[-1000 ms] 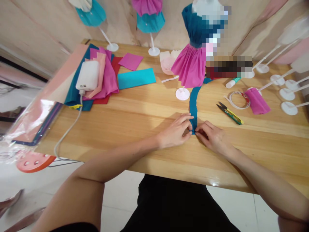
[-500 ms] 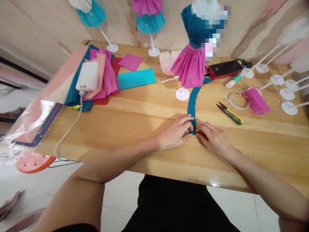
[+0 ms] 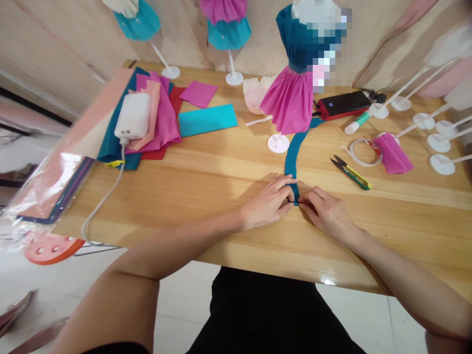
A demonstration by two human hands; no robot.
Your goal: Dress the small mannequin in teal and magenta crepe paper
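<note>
A long dark teal strip (image 3: 292,158) runs from beside the small dress stand down to my fingers, where its near end looks folded. My left hand (image 3: 268,201) pinches the left edge of that end, with its index finger lying over the strip. On the right edge, my right hand (image 3: 328,211) holds the same end between thumb and fingers. Behind the strip stands a mini dress form in a teal top and magenta skirt (image 3: 289,101). Thread snips (image 3: 352,173) lie to the right, beyond my right hand.
On the wooden table (image 3: 206,196), folded fabrics under a white power bank (image 3: 133,116) lie left, near a turquoise cloth (image 3: 208,119). A glue stick (image 3: 357,123), coiled tape (image 3: 365,152), magenta piece (image 3: 393,153), black-red power bank (image 3: 344,105) and several white stands are right.
The middle of the teal strip has shifted slightly left and its folded end looks flatter. Both hands keep nearly the same place and grip.
</note>
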